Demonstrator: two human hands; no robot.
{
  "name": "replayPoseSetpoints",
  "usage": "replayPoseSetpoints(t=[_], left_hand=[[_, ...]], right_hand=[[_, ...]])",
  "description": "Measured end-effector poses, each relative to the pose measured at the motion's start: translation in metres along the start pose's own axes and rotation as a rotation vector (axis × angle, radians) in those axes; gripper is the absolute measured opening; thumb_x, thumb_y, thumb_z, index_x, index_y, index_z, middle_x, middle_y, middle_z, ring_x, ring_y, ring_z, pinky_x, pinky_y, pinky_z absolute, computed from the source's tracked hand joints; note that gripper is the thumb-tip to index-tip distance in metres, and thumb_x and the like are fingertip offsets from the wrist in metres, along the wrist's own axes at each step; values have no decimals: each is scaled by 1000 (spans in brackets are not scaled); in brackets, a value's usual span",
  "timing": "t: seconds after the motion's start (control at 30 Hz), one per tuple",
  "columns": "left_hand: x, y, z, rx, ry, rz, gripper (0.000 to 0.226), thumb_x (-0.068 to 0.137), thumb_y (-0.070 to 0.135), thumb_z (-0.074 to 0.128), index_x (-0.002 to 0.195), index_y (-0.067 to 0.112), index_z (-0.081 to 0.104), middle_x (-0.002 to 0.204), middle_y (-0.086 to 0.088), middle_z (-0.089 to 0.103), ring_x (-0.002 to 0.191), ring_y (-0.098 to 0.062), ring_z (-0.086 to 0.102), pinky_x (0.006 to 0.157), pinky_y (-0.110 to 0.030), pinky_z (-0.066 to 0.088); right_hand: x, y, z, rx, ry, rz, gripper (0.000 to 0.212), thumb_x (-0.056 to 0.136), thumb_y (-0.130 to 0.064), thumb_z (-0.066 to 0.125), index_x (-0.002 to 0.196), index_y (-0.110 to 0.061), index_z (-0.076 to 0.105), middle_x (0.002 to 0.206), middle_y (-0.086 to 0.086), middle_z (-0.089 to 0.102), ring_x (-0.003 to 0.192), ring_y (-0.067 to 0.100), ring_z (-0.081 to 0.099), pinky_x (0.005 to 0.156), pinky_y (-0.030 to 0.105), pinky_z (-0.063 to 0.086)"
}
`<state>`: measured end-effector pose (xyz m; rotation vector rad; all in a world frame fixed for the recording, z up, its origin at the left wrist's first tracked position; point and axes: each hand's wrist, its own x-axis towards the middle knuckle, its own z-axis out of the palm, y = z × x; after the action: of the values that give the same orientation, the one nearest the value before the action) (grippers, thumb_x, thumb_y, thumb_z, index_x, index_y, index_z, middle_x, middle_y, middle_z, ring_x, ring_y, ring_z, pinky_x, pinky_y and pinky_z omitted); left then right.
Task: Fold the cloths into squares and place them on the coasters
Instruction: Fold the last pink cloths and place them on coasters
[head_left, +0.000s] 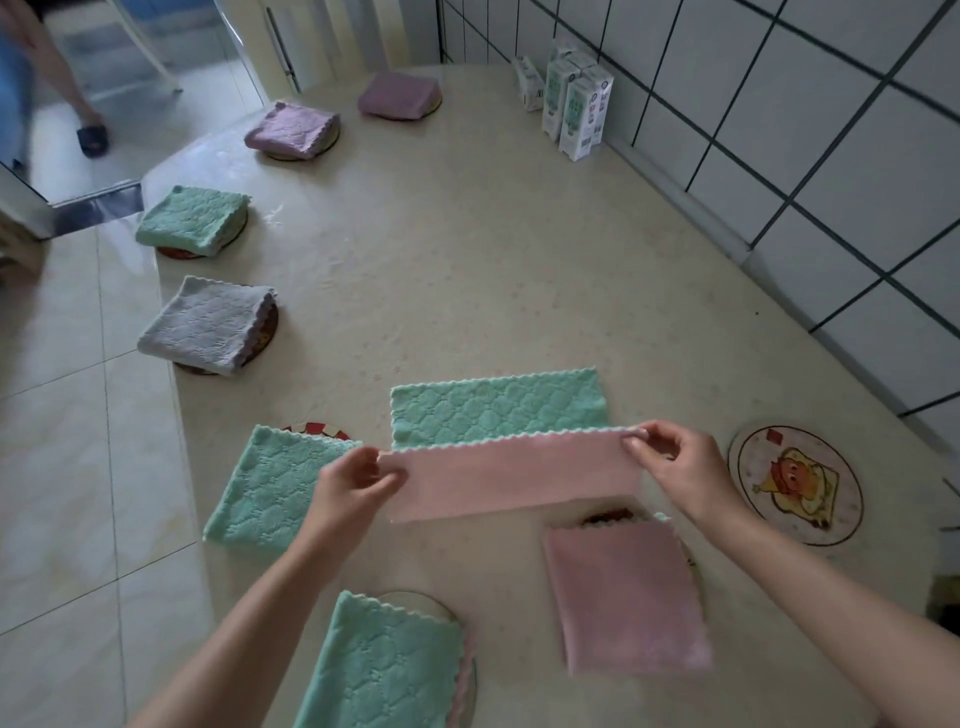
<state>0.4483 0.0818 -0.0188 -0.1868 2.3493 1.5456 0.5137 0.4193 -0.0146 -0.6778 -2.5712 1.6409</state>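
A two-sided cloth, green on one face and pink on the other (511, 480), lies on the cream table with its near half lifted and turned over toward the far edge. My left hand (358, 480) pinches the left corner of that pink flap. My right hand (670, 467) pinches the right corner. The green far half (493, 408) stays flat on the table. A bare round coaster with a cartoon picture (797, 483) sits just right of my right hand. Folded cloths rest on coasters nearby: green (275, 491), green (379, 665) and pink (626, 592).
Along the table's left edge more folded cloths sit on coasters: grey (210, 325), green (192, 221), purple (291, 130), purple (397, 93). Several cartons (574, 111) stand by the tiled wall. Another person's legs (47, 67) are on the floor at far left.
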Motion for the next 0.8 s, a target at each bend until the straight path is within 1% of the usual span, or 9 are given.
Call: replayPoseSetpoints(t=[0.07,0.13,0.23,0.3,0.43,0.6,0.7,0.73,0.8], left_hand=[[21,4,6,-73,58,-67,7,84,2,66,90,7,67,74,-4,65,64,-10,55,58,-21,45],[41,6,12,-155,90,-128,8,86,6,65,93,6,68,81,-10,68,69,-16,57,63,-29,48],[69,2,19,-203,115,-170,7,86,10,66,92,8,69,85,-13,70,72,-20,57,66,-35,47],[82,-1,23,-187,127,-184,4,87,12,65,89,11,69,83,-11,69,69,-19,54,64,-33,44],[99,-10,27,-166,152,-213,2,88,13,64,87,12,66,79,-8,66,64,-18,51,56,-28,41],[106,-17,31,-105,198,-193,5,87,15,65,88,11,66,76,-6,65,61,-15,51,59,-29,42],[112,-18,33,-106,232,-237,7,85,20,68,82,15,64,70,-2,61,58,-16,48,60,-28,41],[114,-18,33,-108,235,-245,8,85,21,68,82,15,64,69,-2,60,57,-16,48,61,-28,41],[117,-18,32,-97,231,-256,10,85,23,68,85,14,64,72,-3,61,59,-17,49,63,-30,42]], right_hand=[[24,4,10,75,35,48,21,88,-7,62,76,-24,66,76,-4,66,73,8,59,75,25,49],[46,11,20,111,59,105,21,89,-8,60,75,-23,66,75,-4,65,72,11,57,74,33,49],[73,17,34,111,89,162,20,89,-11,61,72,-21,64,69,-5,62,64,10,52,63,26,44],[85,20,40,95,100,172,20,88,-11,62,70,-20,64,66,-5,61,59,9,51,58,24,41],[101,25,43,10,109,183,17,88,-16,63,72,-20,61,65,-4,61,52,12,52,53,24,43],[109,25,43,-121,91,187,10,89,-24,61,81,-20,62,55,0,59,46,15,55,52,28,44],[113,22,45,-156,103,207,10,89,-27,61,83,-19,62,53,0,58,40,8,52,48,25,41],[114,22,45,-169,109,213,10,89,-28,61,84,-19,63,54,0,59,42,9,54,49,25,42],[116,20,46,-210,115,212,13,89,-30,61,86,-17,64,61,2,61,57,19,58,57,27,43]])
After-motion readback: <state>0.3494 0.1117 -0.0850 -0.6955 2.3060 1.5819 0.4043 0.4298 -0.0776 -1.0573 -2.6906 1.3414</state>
